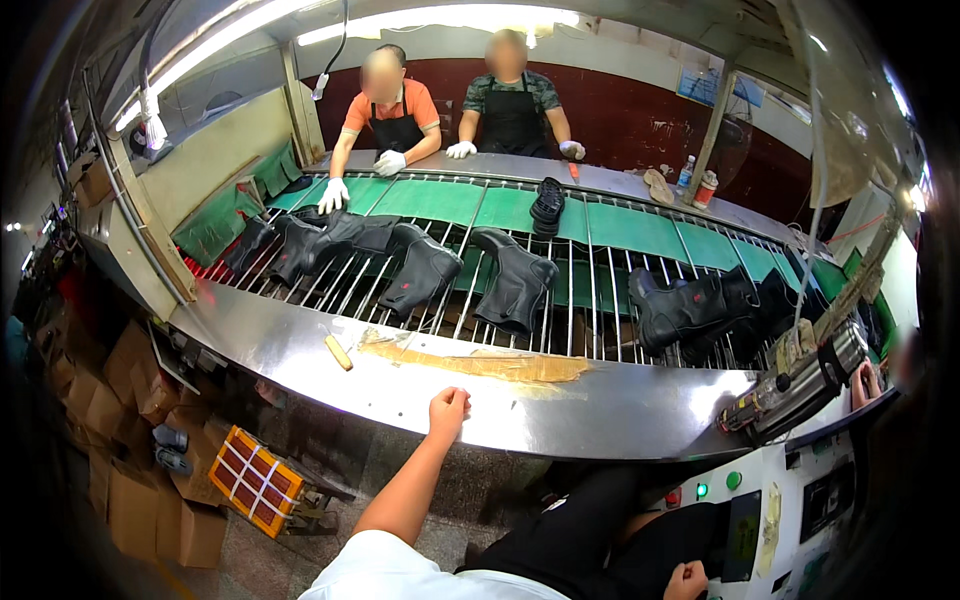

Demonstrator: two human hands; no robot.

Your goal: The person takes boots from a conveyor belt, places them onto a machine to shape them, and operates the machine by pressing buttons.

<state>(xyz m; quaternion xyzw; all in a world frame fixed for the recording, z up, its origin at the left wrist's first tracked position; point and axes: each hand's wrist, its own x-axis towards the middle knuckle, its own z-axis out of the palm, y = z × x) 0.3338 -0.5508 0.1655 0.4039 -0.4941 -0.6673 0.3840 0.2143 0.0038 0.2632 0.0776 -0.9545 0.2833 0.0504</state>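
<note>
My left hand [449,411] rests curled into a loose fist on the edge of the steel ledge [520,420], with nothing visible in it. Low in the view, my right hand [687,580] lies by my lap, fingers curled in and no object showing. Beyond the ledge, black boots lie on a conveyor of metal rods; the nearest to my left hand are one boot [515,282] in the middle and another boot [421,270] left of it. A short yellowish stick-like piece [339,353] and a strip of brown tape [480,364] are on the ledge.
Across the conveyor stand two people in aprons; a gloved hand [333,196] touches the boots at left. A black sole [547,207] lies on the green belt [500,207]. At right are a metal cylinder [815,385], a control panel [790,500] and another person's hand [865,385].
</note>
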